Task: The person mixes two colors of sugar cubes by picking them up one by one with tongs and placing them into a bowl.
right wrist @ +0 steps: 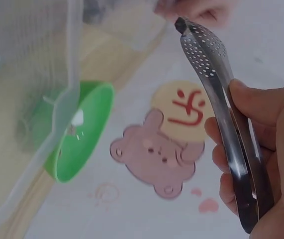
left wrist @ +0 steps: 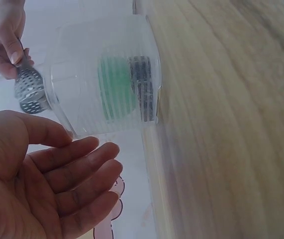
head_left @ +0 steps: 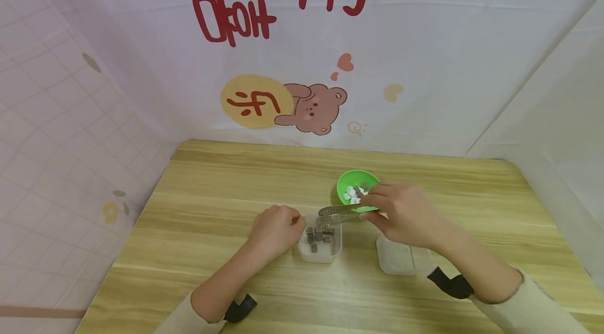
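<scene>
A clear plastic box [head_left: 321,256] on the table holds several brown cubes [head_left: 319,236]. At its rim, my left hand [head_left: 277,230] pinches the corner between thumb and index finger, the other fingers relaxed. My right hand [head_left: 406,213] grips metal tongs [right wrist: 231,129] with perforated tips, which hang over the box. A small dark cube [right wrist: 180,25] sits between the tong tips in the right wrist view. Behind the right hand stands a green bowl [head_left: 343,179] with white and brown pieces inside, partly hidden by the fingers.
Another clear plastic container [head_left: 395,256] lies right of the box, below the right forearm. A white printed backdrop [head_left: 415,61] rises behind the wooden table [head_left: 226,176]. Black straps [head_left: 450,284] with cameras hang at both wrists.
</scene>
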